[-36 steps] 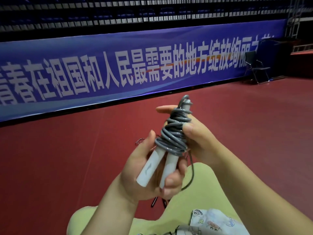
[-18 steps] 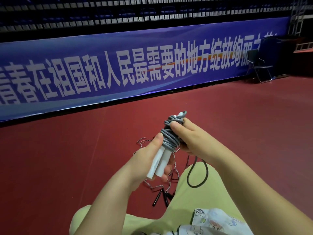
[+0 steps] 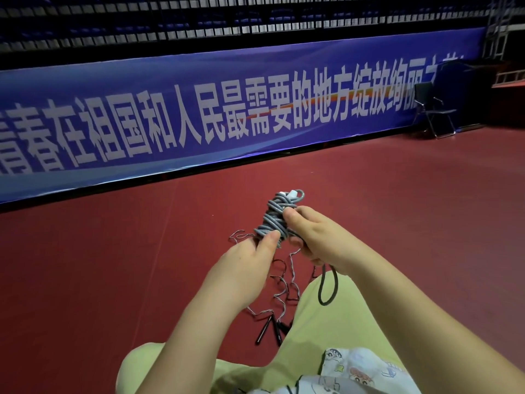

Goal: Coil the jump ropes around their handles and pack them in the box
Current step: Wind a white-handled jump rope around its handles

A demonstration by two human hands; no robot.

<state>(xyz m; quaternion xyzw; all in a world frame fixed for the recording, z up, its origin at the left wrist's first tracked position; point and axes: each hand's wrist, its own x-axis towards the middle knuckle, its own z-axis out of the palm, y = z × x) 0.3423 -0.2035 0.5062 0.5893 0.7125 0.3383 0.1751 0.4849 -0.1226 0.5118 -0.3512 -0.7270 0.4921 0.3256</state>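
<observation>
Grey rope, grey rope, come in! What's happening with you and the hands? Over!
Both hands, left and right, grip the grey rope, coiled round its handles. Loose tail hangs below. Second rope uncoiled on floor. No box in view.

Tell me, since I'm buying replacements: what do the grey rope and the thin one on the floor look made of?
Grey rope: probably PVC or rubber-coated cord, smooth with a slight sheen. Thin rope on the floor: seemingly twisted or braided, two-tone speckled strands; exact material unclear.

I am seeing the grey rope bundle [image 3: 279, 218] dropping lower and farther out, left hand [image 3: 244, 268] sliding up to cover its white handles, right hand [image 3: 318, 237] pinching the coils.
</observation>
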